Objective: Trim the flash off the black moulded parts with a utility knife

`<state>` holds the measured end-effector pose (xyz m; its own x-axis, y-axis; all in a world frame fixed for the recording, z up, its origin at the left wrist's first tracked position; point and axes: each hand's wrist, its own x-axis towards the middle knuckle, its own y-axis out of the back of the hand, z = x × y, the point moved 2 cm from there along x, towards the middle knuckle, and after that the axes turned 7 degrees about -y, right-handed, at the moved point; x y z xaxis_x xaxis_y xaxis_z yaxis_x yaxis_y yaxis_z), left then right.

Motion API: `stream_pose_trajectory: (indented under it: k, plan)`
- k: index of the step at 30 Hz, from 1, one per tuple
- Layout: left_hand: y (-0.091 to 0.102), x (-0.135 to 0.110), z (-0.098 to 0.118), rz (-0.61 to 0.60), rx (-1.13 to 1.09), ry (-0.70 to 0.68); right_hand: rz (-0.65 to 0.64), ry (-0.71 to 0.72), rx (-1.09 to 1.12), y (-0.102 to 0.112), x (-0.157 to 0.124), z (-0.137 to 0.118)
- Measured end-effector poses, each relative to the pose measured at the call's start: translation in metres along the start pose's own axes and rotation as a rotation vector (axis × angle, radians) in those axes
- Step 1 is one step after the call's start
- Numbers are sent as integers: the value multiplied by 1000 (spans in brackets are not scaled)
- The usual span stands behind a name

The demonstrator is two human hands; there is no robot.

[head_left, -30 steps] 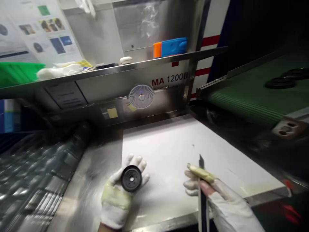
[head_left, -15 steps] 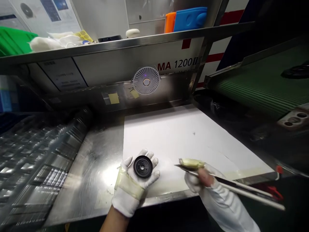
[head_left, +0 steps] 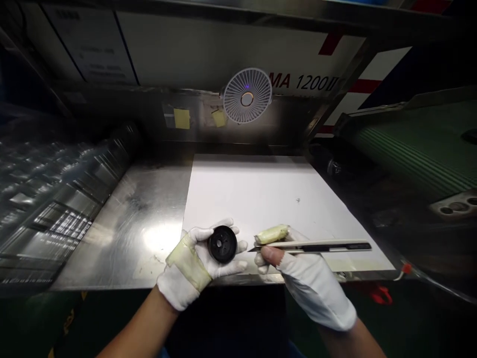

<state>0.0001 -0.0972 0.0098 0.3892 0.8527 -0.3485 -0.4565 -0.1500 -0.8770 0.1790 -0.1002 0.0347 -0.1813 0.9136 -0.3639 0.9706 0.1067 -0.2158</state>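
Note:
My left hand [head_left: 203,261], in a white glove with yellowish tape around the palm, grips a round black plastic part [head_left: 222,243]. The part has a raised rim and a small hole near its middle; it is tilted, with its hollow side facing me. Close by on the right, my right hand [head_left: 298,263] is closed around a slim knife [head_left: 328,245] with a white and black handle. Its dark pointed tip faces left, slightly apart from the black part. Yellowish tape wraps the right index finger, while the thumb tip is bare.
A white sheet [head_left: 257,194] covers part of the metal table [head_left: 149,199], with a small dark scrap [head_left: 297,200] on it. Clear plastic trays [head_left: 55,194] are stacked at left. Behind stands a small white fan [head_left: 247,95]. A green conveyor belt [head_left: 417,144] runs at right.
My right hand has moved left, bringing the knife close to the black part, and the knife has swung nearly level. The black part has tilted in my left hand. The view has tipped downward.

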Motion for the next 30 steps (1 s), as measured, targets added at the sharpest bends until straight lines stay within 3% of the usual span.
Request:
stream_pose_trajectory:
  k: [3, 5, 8, 11, 17, 21, 24, 28, 30]
  plan:
    - [-2, -3, -1, -21, 122, -20, -87, 18, -21, -9, 1, -4]
    - [-2, -2, -1, 29, 165, -35, -122, 19, -10, -13, 2, -3]
    - [-1, 0, -1, 82, 135, -38, -80, -63, -4, -15, 4, 4]
    - [-2, -1, -3, 24, 171, -29, 10, -110, -40, -16, 7, 11]
    - [-5, -6, -6, 31, 390, -153, 17, -1, -54, -26, 11, 10]
    - [-11, -10, -4, -1, 347, -149, -3, 59, -16, -33, 11, 11]
    - [-11, -11, -4, 0, 313, -174, -49, 27, 50, -36, 11, 14]
    - [-11, -8, -10, 38, 248, -124, -46, 19, 28, -38, 11, 16]
    - [-10, -7, -11, 121, 264, -157, -13, 56, -16, -38, 11, 16]
